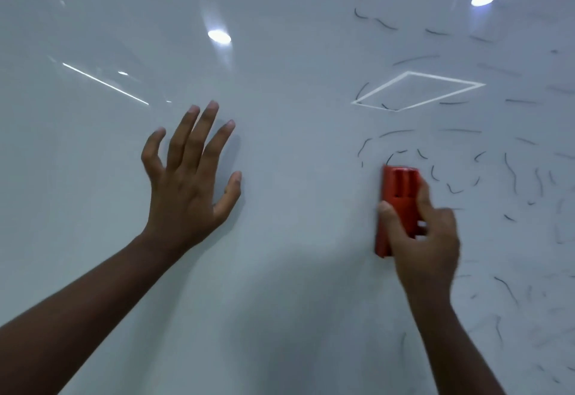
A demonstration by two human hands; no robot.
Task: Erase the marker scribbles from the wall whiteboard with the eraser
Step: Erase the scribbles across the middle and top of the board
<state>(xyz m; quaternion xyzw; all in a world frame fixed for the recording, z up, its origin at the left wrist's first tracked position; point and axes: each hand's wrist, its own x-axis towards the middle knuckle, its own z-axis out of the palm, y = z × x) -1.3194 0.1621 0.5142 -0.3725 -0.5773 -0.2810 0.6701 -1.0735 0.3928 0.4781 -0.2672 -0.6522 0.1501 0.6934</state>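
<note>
The wall whiteboard (280, 99) fills the whole view. Black marker scribbles (510, 177), short curved strokes, cover its right part; the left and middle are wiped white. My right hand (426, 239) grips a red eraser (396, 198), held upright and pressed against the board at the left border of the scribbles. My thumb lies on the eraser's left side and the fingers wrap its right side. My left hand (189, 177) has its fingers spread and straight, resting flat on the bare board to the left.
Ceiling lights reflect in the glossy board as two bright ovals (219, 36), a white line at the left and a white diamond outline (417, 91) among the scribbles. Faint smeared marks lie at the far right edge.
</note>
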